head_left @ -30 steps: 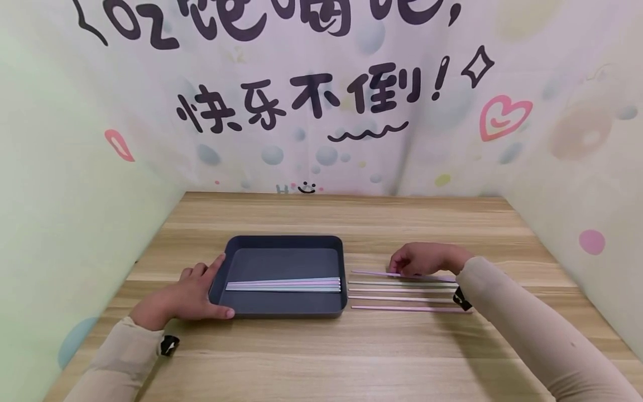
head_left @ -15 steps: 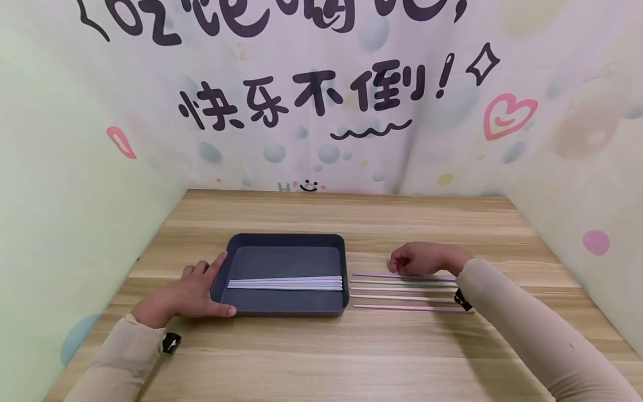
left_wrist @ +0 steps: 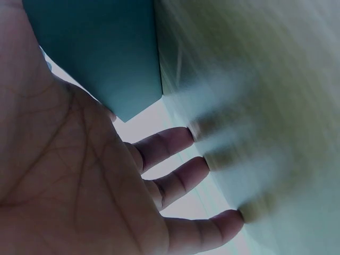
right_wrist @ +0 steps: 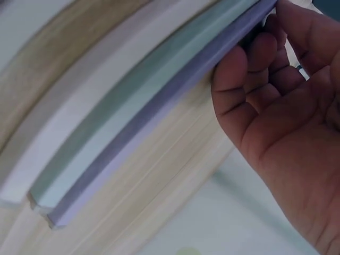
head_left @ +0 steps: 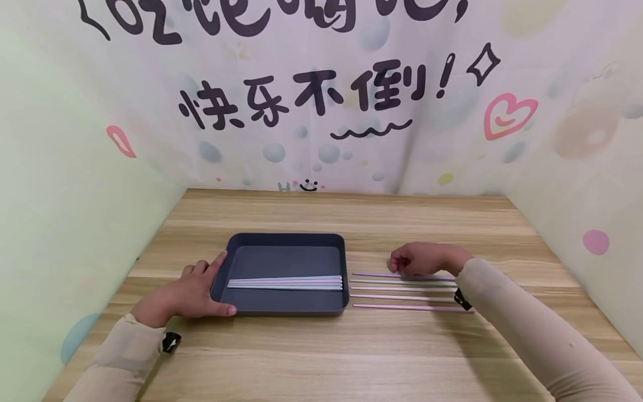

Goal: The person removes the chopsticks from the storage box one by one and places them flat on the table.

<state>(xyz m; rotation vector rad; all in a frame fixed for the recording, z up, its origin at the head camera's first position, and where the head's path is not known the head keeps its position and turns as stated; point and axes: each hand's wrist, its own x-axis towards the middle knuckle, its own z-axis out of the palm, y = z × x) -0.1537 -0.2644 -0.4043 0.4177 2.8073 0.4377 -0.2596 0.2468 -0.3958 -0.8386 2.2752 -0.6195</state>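
My left hand (head_left: 188,291) spans the left side of a dark blue-grey rectangular tray (head_left: 283,259), thumb at its front corner and index finger at the back. In the left wrist view the other fingers (left_wrist: 180,180) extend past the tray's wall, tips at the tabletop. Several pale chopsticks (head_left: 286,283) lie together inside the tray. Right of it, my right hand (head_left: 422,259) pinches a purple chopstick (right_wrist: 143,119), the farthest of a loose row. A mint-green chopstick (right_wrist: 122,98) lies right alongside it. The sleeve hides the row's right ends.
Nearer the front of the row lie several more chopsticks, with a pink chopstick (head_left: 402,307) closest to me. All rest on a wood-grain table (head_left: 321,357). A printed cloth (head_left: 311,134) hangs behind the table's back edge, and pale walls flank both sides.
The purple chopstick has shifted slightly toward the green one under my right hand between the first frame and the second. My left hand and the tray stay put; the head view tilted a little.
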